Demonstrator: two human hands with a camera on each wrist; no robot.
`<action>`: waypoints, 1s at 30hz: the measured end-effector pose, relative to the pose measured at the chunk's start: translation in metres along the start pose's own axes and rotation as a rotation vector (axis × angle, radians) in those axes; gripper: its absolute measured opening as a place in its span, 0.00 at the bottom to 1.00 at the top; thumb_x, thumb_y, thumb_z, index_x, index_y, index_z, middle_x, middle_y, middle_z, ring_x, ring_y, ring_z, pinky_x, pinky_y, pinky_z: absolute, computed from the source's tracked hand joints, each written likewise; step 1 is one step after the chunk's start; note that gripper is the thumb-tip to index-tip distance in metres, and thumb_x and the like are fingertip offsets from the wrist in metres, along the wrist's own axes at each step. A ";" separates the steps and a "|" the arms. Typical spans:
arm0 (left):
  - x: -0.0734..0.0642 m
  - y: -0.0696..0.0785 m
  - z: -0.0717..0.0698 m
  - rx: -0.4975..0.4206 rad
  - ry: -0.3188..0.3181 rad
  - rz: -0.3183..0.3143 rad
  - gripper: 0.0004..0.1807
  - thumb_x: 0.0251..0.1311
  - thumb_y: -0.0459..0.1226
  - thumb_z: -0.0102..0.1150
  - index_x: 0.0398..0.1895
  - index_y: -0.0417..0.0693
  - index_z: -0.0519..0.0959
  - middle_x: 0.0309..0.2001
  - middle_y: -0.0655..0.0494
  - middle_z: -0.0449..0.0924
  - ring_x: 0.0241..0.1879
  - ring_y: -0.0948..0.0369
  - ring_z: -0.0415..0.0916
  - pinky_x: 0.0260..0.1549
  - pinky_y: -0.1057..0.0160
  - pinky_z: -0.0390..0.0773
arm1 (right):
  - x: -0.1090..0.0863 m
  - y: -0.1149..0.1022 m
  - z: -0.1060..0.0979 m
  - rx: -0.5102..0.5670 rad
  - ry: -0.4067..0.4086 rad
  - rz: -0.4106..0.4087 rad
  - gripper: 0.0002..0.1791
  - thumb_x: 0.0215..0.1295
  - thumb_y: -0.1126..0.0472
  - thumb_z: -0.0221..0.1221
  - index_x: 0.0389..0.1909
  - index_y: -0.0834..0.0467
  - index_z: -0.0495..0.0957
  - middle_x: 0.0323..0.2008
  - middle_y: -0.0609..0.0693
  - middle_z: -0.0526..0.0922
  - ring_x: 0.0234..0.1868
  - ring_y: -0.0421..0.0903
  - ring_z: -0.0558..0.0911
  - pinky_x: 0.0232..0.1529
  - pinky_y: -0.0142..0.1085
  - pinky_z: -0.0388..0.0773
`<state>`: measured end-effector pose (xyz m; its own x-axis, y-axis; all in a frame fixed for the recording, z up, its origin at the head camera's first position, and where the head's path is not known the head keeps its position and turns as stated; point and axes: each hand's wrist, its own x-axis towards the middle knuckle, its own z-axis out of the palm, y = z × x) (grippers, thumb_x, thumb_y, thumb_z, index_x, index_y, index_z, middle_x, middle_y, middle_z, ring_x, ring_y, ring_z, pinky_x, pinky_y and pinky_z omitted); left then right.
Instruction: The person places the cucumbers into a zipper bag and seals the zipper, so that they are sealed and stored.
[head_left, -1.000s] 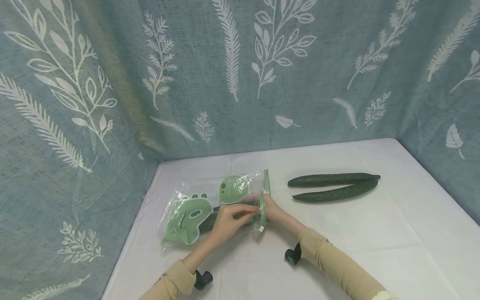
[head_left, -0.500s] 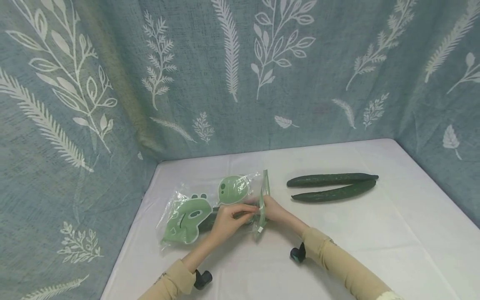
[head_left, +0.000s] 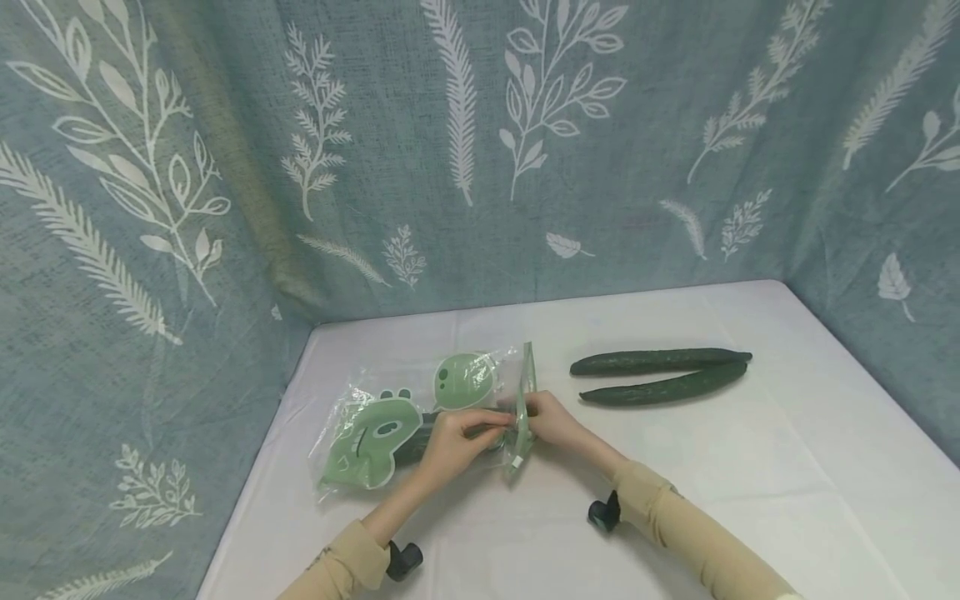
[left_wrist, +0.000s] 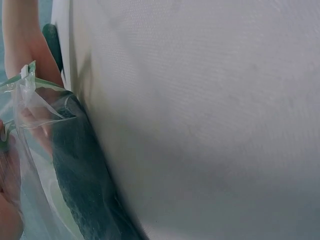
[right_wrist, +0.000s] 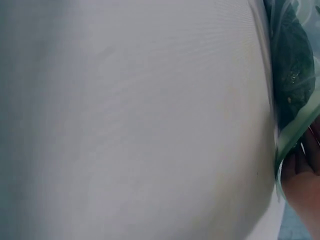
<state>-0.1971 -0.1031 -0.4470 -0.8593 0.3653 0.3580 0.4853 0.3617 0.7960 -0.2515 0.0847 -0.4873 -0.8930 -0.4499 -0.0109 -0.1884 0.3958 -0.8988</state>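
Note:
A clear zip bag (head_left: 420,379) printed with green cartoon shapes lies on its side, its green-edged mouth towards the right. Inside it lies a dark green cucumber (left_wrist: 85,175), lengthwise, one end near the mouth. My left hand (head_left: 456,440) pinches the film of the bag just short of the mouth, thumb against fingers. At the mouth is my right hand (head_left: 557,419), its fingers reaching inside beside the cucumber's end. Bag film and glare partly veil those fingers; whether they touch the cucumber is unclear. A white zip slider (head_left: 517,462) sits at the mouth's near end.
Two more cucumbers, an upper one (head_left: 652,361) and a lower one (head_left: 660,390), lie to the right, their right ends meeting. A white cloth (head_left: 675,500) covers the table. Blue patterned curtain (head_left: 480,250) stands behind and at both sides.
My right hand has drawn back slightly to the right, with less of it inside the bag. The left hand keeps its pinch on the bag, and the two outer cucumbers lie as before.

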 end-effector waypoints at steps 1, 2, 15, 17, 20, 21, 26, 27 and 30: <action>0.000 -0.005 0.002 -0.003 0.002 -0.003 0.08 0.53 0.27 0.64 0.38 0.38 0.84 0.41 0.46 0.86 0.46 0.51 0.83 0.48 0.65 0.83 | -0.001 0.000 -0.001 -0.003 0.001 -0.002 0.20 0.62 0.56 0.59 0.52 0.61 0.78 0.54 0.58 0.81 0.60 0.57 0.76 0.64 0.56 0.69; 0.000 -0.006 0.002 -0.007 0.005 -0.004 0.08 0.53 0.28 0.64 0.38 0.39 0.84 0.41 0.47 0.86 0.46 0.51 0.83 0.48 0.65 0.83 | -0.002 -0.001 -0.002 -0.004 0.000 -0.003 0.20 0.62 0.56 0.59 0.53 0.61 0.77 0.55 0.58 0.80 0.61 0.58 0.75 0.65 0.57 0.68; 0.001 -0.008 0.002 0.004 0.002 -0.012 0.08 0.53 0.29 0.65 0.37 0.44 0.85 0.40 0.51 0.87 0.44 0.55 0.84 0.46 0.70 0.82 | -0.016 0.000 -0.023 -0.026 0.038 0.015 0.20 0.63 0.62 0.58 0.55 0.65 0.75 0.57 0.62 0.78 0.62 0.60 0.73 0.65 0.53 0.69; 0.001 -0.008 0.001 0.002 -0.001 -0.015 0.08 0.53 0.29 0.65 0.37 0.44 0.85 0.40 0.51 0.87 0.44 0.55 0.84 0.47 0.70 0.82 | -0.019 -0.001 -0.028 -0.033 0.034 0.002 0.20 0.64 0.62 0.58 0.56 0.65 0.75 0.58 0.62 0.77 0.62 0.61 0.73 0.65 0.53 0.69; 0.001 -0.007 0.000 -0.003 -0.005 -0.019 0.08 0.53 0.30 0.65 0.37 0.44 0.85 0.41 0.51 0.87 0.44 0.55 0.84 0.47 0.70 0.82 | -0.023 0.000 -0.034 -0.054 0.019 -0.017 0.20 0.65 0.61 0.57 0.56 0.62 0.75 0.58 0.60 0.77 0.62 0.61 0.73 0.66 0.53 0.69; 0.001 -0.007 0.000 -0.005 -0.005 -0.022 0.08 0.53 0.30 0.65 0.37 0.44 0.85 0.41 0.52 0.87 0.44 0.56 0.84 0.47 0.71 0.82 | -0.024 0.000 -0.036 -0.063 0.016 -0.023 0.19 0.65 0.61 0.57 0.57 0.62 0.75 0.58 0.60 0.77 0.62 0.61 0.73 0.65 0.54 0.69; 0.000 -0.006 0.000 -0.020 0.001 -0.033 0.08 0.54 0.31 0.65 0.37 0.45 0.85 0.41 0.53 0.87 0.45 0.56 0.84 0.48 0.70 0.82 | -0.027 0.004 -0.046 -0.090 0.029 -0.010 0.19 0.65 0.59 0.58 0.57 0.60 0.76 0.58 0.58 0.78 0.63 0.59 0.73 0.65 0.54 0.69; 0.000 -0.006 0.000 -0.022 0.003 -0.037 0.08 0.53 0.31 0.65 0.37 0.45 0.85 0.41 0.52 0.87 0.45 0.56 0.84 0.48 0.69 0.82 | -0.028 0.005 -0.048 -0.089 0.032 -0.007 0.19 0.65 0.59 0.58 0.57 0.60 0.76 0.58 0.57 0.78 0.63 0.59 0.73 0.65 0.54 0.69; -0.001 -0.005 0.001 -0.025 0.002 -0.051 0.08 0.53 0.30 0.65 0.37 0.43 0.85 0.41 0.51 0.86 0.45 0.54 0.83 0.48 0.68 0.82 | -0.031 0.006 -0.053 -0.097 0.035 -0.012 0.20 0.65 0.60 0.58 0.57 0.61 0.76 0.58 0.58 0.77 0.63 0.59 0.72 0.66 0.54 0.69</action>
<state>-0.1988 -0.1041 -0.4522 -0.8834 0.3446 0.3174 0.4363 0.3583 0.8254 -0.2466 0.1432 -0.4690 -0.9037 -0.4278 0.0162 -0.2362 0.4666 -0.8524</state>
